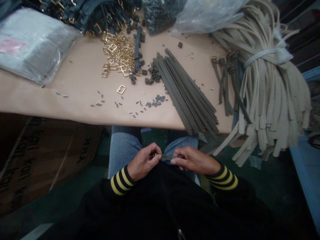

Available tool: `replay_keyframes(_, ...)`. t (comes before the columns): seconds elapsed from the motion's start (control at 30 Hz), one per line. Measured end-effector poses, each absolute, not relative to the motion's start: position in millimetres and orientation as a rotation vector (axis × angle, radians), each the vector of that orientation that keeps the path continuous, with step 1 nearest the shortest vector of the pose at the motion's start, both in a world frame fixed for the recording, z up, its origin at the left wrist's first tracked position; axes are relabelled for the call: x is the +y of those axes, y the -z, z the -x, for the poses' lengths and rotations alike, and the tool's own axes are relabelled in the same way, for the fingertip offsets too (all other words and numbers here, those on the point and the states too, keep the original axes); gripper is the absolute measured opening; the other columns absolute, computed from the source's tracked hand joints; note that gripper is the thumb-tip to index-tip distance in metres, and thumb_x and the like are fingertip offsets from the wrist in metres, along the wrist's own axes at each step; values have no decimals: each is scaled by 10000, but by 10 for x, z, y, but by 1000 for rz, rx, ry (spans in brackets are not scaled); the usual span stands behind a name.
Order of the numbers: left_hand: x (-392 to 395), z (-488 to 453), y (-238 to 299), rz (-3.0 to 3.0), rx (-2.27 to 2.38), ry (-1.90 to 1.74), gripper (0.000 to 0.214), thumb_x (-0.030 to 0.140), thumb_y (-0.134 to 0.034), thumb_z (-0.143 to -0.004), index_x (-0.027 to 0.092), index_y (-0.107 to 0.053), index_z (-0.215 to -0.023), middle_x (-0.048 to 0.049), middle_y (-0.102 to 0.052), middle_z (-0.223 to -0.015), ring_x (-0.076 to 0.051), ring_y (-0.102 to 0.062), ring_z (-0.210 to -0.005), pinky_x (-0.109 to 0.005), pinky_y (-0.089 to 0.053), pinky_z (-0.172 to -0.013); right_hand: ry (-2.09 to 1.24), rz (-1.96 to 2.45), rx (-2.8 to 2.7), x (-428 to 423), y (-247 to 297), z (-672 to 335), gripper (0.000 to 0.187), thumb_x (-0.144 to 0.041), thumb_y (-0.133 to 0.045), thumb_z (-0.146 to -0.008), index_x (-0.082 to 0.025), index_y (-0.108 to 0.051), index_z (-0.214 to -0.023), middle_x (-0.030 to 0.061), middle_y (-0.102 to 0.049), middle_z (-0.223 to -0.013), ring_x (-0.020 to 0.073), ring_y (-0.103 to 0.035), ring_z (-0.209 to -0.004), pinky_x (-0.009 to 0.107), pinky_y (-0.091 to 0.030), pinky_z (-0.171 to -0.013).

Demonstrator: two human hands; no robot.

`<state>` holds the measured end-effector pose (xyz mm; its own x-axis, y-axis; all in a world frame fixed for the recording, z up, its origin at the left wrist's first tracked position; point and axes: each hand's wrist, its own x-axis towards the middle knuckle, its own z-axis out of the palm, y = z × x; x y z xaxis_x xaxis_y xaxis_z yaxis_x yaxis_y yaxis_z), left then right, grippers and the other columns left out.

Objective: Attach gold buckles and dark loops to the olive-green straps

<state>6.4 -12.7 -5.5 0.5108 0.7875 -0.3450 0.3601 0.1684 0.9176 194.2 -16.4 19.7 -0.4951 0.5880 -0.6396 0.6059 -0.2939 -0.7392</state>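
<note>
1. A narrow olive strap runs level between the hands, above the person's lap, with a small metal buckle at its end, partly hidden by fingers.
2. The left hand has a closed grip on the buckle and strap end.
3. The right hand pinches the strap between thumb and fingers, another closed grip.
4. Below the hands lie blue jeans; the cuffs are black with yellow stripes.
5. Ahead, the desk carries loose gold buckles, a stack of olive straps, and a tied bundle of beige straps overhanging its right edge.
</note>
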Motion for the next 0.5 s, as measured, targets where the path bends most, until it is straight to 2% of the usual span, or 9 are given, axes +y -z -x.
replay_keyframes(0.27,-119,-48,43,-1597,1035,-367,83,174,-424,-750,154,-490,-705,25,-487,-626,-91,-439,-579,-201,-351,-545,2014,-1693,1829,-178,-163,-1780,217,-313,-481,-766,-157,-451,-618,-29,-518,-490,62,-462,-368,157,-321,-377)
replay_keyframes(0.5,-135,-58,77,-1610,1065,-390,98,196,-421,-766,158,-490,-710,20,-495,-637,-98,-456,-591,-211,-363,-562,2030,-1549,1856,-162,-220,-1833,220,-238,-388,-809,-148,-466,-625,-18,-527,-526,67,-478,-432,171,-353,-456)
